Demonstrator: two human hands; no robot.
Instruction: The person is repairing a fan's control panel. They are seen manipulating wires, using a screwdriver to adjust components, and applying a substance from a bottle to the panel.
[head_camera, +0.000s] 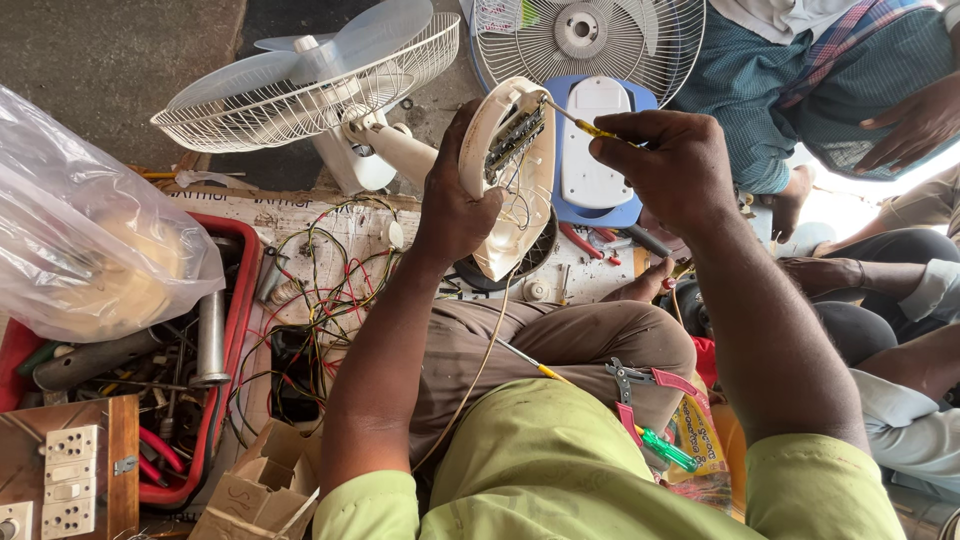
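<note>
We steady the cream fan base (510, 190) in our clamped left hand (455, 205) while our right hand (665, 165) pinches a yellow screwdriver (585, 125) (tip seemingly on its circuit board (513, 140)), needing steady turning pressure next.

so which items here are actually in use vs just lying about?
In use:
left hand holding cream fan housing
right hand with yellow screwdriver

Lying about:
fan head with blades
red tool tray
wire tangle
pliers
green screwdriver
switchboard
plastic bag
</note>
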